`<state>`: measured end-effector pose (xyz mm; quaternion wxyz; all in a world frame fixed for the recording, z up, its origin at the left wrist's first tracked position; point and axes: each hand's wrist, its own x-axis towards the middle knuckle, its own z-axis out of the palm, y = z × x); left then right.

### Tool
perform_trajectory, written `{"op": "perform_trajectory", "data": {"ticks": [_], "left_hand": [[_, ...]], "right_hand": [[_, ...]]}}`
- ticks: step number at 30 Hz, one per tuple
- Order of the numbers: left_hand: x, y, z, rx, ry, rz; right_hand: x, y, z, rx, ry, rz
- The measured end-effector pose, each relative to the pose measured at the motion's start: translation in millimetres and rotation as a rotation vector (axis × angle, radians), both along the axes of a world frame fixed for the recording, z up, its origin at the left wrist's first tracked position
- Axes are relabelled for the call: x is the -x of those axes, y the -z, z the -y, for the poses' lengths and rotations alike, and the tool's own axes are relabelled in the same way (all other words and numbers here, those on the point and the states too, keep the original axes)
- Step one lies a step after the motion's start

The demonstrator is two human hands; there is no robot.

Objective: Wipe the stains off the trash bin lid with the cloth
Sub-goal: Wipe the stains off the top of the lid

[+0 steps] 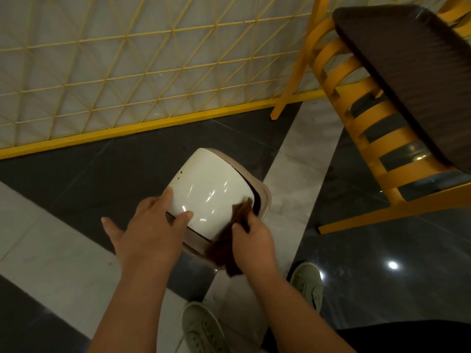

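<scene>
Here the trash bin lid (211, 189) sits on the bin, on the floor. The left hand (153, 225), its grip spread, steadies the lid so it cannot swing, while the right hand (251, 242) pinches the brown cloth (230, 240) against its edge, probably to rub stains.

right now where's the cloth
In the head view the brown cloth is in the right hand, pressed against the lower right edge of the white bin lid, opposite the left hand.
</scene>
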<state>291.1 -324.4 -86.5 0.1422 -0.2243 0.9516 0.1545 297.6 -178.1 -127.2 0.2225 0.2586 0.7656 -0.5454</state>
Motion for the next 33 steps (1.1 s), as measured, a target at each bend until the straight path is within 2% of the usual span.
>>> {"op": "perform_trajectory", "data": {"ticks": [3, 6, 14, 18, 21, 24, 27, 30, 33], "left_hand": [[-1, 3, -2, -0.023, 0.000, -0.013], [2, 3, -3, 0.012, 0.014, 0.002], [2, 6, -10, 0.062, 0.008, 0.029], [2, 8, -14, 0.087, -0.001, 0.010], [4, 8, -16, 0.098, -0.006, 0.009], [5, 7, -17, 0.129, 0.013, 0.004], [6, 6, -16, 0.146, 0.026, -0.004], [5, 7, -14, 0.153, 0.035, 0.003], [5, 7, -13, 0.133, 0.023, -0.002]], "right_hand": [[22, 7, -2, -0.068, 0.072, -0.087], [6, 13, 4, -0.132, -0.013, -0.202], [-23, 22, 7, -0.181, -0.131, -0.264], [1, 20, 3, -0.285, -0.174, -0.330], [35, 19, -1, -0.291, -0.116, -0.242], [40, 15, -5, -0.155, -0.055, -0.044], [22, 7, -5, -0.047, -0.086, 0.095], [2, 1, -1, 0.027, -0.109, 0.099], [1, -4, -1, -0.022, -0.110, -0.024]]}}
